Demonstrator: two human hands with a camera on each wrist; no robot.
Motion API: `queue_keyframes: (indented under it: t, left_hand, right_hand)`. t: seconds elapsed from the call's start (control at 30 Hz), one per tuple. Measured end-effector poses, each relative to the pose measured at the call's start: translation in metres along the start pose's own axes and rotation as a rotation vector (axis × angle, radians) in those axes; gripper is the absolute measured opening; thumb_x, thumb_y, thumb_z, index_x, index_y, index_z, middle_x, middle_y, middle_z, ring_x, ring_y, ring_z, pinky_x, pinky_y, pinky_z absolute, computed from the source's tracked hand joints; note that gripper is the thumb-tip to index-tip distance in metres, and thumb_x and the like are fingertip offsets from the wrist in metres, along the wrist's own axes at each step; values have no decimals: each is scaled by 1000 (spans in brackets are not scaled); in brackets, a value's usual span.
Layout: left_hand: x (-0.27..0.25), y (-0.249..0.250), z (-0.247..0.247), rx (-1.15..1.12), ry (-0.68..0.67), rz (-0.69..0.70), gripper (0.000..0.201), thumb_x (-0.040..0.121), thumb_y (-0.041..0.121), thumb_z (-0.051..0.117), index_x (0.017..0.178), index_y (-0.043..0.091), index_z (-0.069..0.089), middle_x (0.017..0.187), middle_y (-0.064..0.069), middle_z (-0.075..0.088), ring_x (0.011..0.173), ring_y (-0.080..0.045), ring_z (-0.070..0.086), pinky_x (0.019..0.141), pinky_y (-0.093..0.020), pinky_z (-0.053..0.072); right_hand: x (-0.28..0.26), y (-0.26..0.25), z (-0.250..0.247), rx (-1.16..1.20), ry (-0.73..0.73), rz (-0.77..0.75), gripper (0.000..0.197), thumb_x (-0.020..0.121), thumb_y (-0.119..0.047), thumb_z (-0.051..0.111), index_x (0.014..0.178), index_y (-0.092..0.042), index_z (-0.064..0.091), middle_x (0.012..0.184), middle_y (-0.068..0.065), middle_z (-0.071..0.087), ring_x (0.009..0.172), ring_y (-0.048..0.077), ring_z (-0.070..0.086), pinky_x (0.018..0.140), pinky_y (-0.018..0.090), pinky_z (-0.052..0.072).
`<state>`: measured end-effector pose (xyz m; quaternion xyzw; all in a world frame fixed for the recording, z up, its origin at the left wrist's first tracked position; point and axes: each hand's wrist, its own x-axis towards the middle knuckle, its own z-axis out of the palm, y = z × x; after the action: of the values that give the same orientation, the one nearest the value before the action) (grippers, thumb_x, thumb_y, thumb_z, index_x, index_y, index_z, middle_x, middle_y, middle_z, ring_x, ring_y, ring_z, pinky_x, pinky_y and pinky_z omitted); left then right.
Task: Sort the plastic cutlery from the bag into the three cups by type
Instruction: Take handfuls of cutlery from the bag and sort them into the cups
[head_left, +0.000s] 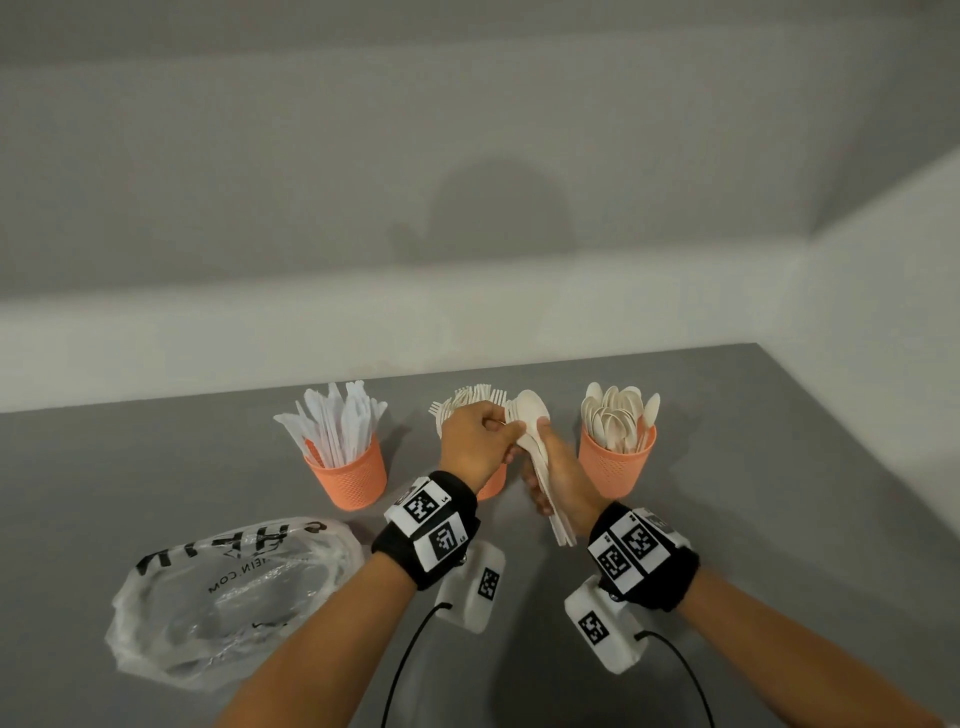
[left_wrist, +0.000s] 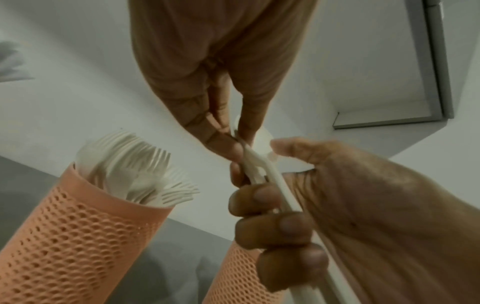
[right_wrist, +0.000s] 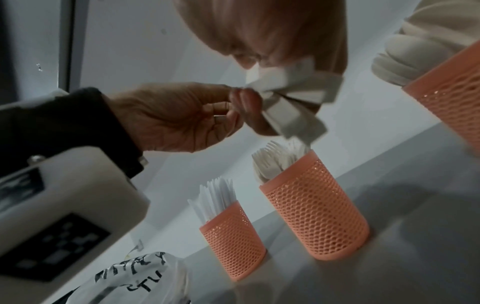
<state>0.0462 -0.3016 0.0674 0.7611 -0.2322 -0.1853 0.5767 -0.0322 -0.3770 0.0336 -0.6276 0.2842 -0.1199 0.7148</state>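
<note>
The right hand (head_left: 558, 467) is wrapped around a bundle of pale spoons (head_left: 535, 436), held upright, likely so one can be drawn off. The left hand (head_left: 478, 441) touches it, pinching one piece near the bundle's top. Just behind stands the fork cup (right_wrist: 317, 218). The spoon cup (head_left: 615, 467) sits to its right, the knife cup (head_left: 348, 478) to its left. The plastic bag (head_left: 234, 597) lies flat on the grey table (head_left: 779, 493), apparently emptied.
</note>
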Motion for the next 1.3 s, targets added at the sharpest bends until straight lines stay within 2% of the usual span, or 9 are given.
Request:
queue_keyframes:
  t: [0.2,0.37,0.47,0.57,0.7,0.87,1.17,1.23,1.3]
  left_hand:
    - [-8,2,15,94,-16,62,33,84,1,57,56,15,47,49,-2,52,42,-14,54,62,-38,54]
    - [-13,5,24,177,-28,154,33,87,3,53,59,15,41,56,-5,50,41,-6,56,49,-18,46]
    - [-7,1,22,220,22,195,26,87,7,50,64,14,41,67,-25,58,63,-37,64,66,-45,53]
    - [-4,-2,11,258,30,212,17,88,7,50,71,7,49,78,-28,62,70,-41,64,71,-53,51]
    - [2,3,-14,285,143,347,8,92,6,48,92,4,55,77,-17,68,65,-30,66,67,-42,54]
    - [15,23,-36,138,260,520,22,94,4,45,113,10,55,73,11,56,54,0,61,58,-16,52]
    - [19,22,-50,106,340,594,30,94,0,43,120,8,54,87,-7,56,65,-15,60,60,-4,48]
    - [20,20,-52,120,338,598,28,94,1,43,119,8,55,87,-7,56,65,-17,60,61,-5,48]
    - [21,18,-53,142,334,601,26,94,2,43,117,9,55,84,-7,56,64,-18,61,61,-4,47]
  right_hand:
    - [-1,6,-14,-115,49,-169,33,103,-25,25,91,-4,47,56,1,44,33,2,39,35,17,32]
    - [3,4,-39,-229,190,-213,27,100,-15,34,75,-17,43,65,-2,46,59,8,44,58,19,36]
    - [11,6,-54,-33,338,-204,23,95,-8,40,73,-15,41,61,1,43,47,4,43,49,16,36]
    - [11,-5,-73,267,381,-229,10,78,-14,41,69,-10,41,54,-4,39,41,4,38,42,16,34]
    - [8,-40,-101,498,470,-313,25,87,-9,26,70,-16,43,41,-11,38,39,5,36,45,18,33]
    - [28,-64,-116,529,565,-517,12,65,-16,34,68,-15,46,49,-13,48,49,6,43,54,18,38]
    - [40,-25,-111,604,513,-396,13,69,-18,37,60,-11,42,35,-6,43,34,7,42,41,14,37]
    - [39,-13,-109,536,531,-408,21,82,-8,36,62,-10,43,36,-6,46,35,6,45,41,13,40]
    - [38,-1,-109,343,567,-472,16,79,-3,40,66,-10,45,50,-5,52,44,0,50,49,13,44]
